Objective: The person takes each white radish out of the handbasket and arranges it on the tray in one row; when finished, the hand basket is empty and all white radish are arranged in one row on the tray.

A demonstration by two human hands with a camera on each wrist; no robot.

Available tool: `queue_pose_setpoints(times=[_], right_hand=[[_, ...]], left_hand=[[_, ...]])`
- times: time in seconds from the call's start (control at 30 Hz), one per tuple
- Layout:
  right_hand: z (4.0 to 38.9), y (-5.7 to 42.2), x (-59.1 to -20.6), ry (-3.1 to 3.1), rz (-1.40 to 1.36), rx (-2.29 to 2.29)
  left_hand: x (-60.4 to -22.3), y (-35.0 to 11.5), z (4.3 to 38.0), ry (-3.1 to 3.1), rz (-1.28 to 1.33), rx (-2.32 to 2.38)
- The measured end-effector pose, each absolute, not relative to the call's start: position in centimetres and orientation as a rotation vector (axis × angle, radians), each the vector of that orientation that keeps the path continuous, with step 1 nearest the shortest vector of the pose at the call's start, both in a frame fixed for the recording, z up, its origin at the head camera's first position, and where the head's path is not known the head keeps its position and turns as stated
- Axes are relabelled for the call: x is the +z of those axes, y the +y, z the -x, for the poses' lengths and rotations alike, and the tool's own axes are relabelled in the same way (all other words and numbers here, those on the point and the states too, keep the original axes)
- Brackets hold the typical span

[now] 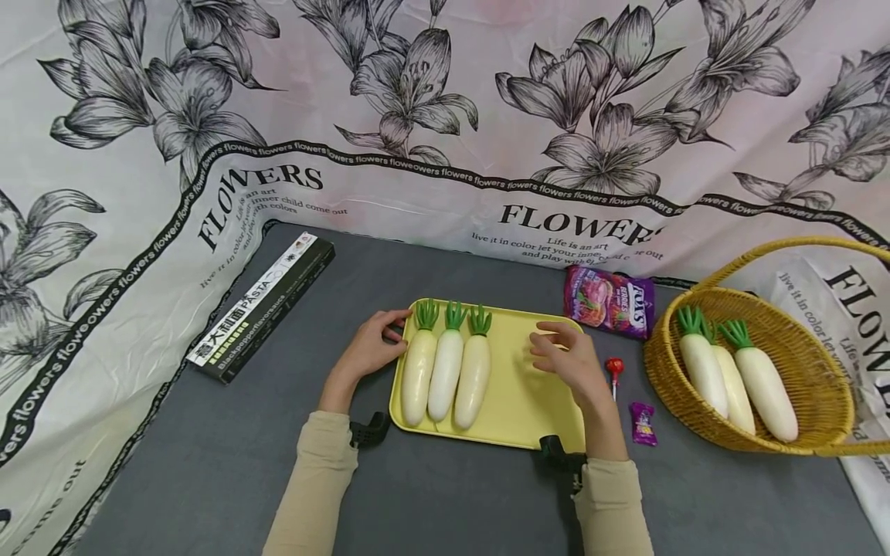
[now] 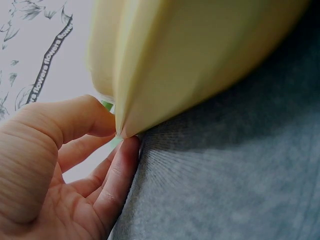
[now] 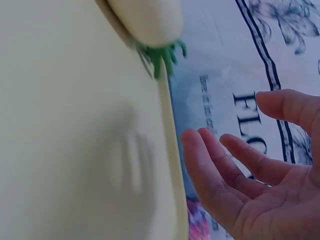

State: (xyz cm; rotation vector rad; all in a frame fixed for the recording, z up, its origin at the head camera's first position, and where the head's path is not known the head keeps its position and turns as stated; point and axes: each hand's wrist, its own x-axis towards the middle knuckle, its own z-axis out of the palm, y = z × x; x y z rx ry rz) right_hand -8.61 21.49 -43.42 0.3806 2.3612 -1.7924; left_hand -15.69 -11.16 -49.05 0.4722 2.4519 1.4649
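Note:
A yellow tray lies on the dark table with three white radishes side by side on its left half, green tops toward the back. At the tray's left edge is my left hand. Its thumb and fingers pinch the tray's rim in the left wrist view. Over the right part of the tray hovers my right hand, fingers spread and loosely bent around nothing. The right wrist view shows that hand's fingers apart from the tray's edge.
At right, a wicker basket holds three more radishes. Between it and the tray lie a purple candy bag, a red lollipop and a small purple-wrapped candy. A pasta box lies at back left.

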Motion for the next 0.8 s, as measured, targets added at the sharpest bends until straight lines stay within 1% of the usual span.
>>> queue_pose_setpoints(times=[0.47,0.8], right_hand=[[8.8,28.2,-39.5,2.584,-0.413,-1.653],[8.6,34.3,-37.0,2.695,-0.503,-1.549]], left_hand=[[-49.5,-11.6,15.4,2.448,-0.462,1.485],[-49.4,-11.5,15.3,2.458,-0.458,1.474]])
